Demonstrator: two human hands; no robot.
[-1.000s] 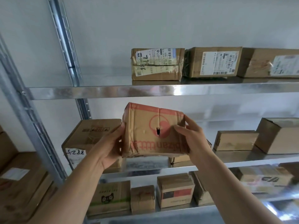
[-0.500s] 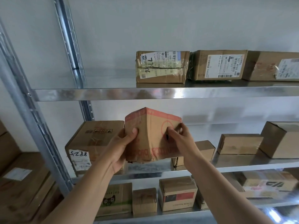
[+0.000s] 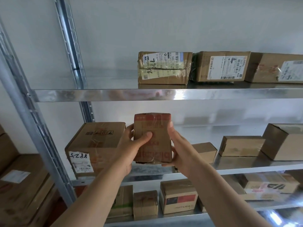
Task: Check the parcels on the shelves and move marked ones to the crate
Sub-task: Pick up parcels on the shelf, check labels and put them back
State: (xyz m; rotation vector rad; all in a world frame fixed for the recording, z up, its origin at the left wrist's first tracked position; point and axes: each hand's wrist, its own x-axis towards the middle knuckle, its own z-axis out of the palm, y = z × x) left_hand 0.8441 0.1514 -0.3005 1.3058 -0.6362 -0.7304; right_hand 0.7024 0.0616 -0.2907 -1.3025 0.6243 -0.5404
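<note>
Taped red-print parcel (image 3: 158,126) is upright in the air before the middle shelf (image 3: 246,168), not resting on it. The left hand (image 3: 129,150) wraps its left side, thumb across the front. The right hand (image 3: 180,149) cups the right edge and lower corner. Risks: glossy tape may let it slip; palms possibly cover a mark, hard to tell. Crate not in view.

**Person: hands and arms, as seen**

Left hand (image 3: 130,151) and right hand (image 3: 180,149) bare. Forearms (image 3: 91,194) bare from the wrists down to the frame's lower edge. Fingers slender. Left thumbnail (image 3: 148,134) cut short.
</note>
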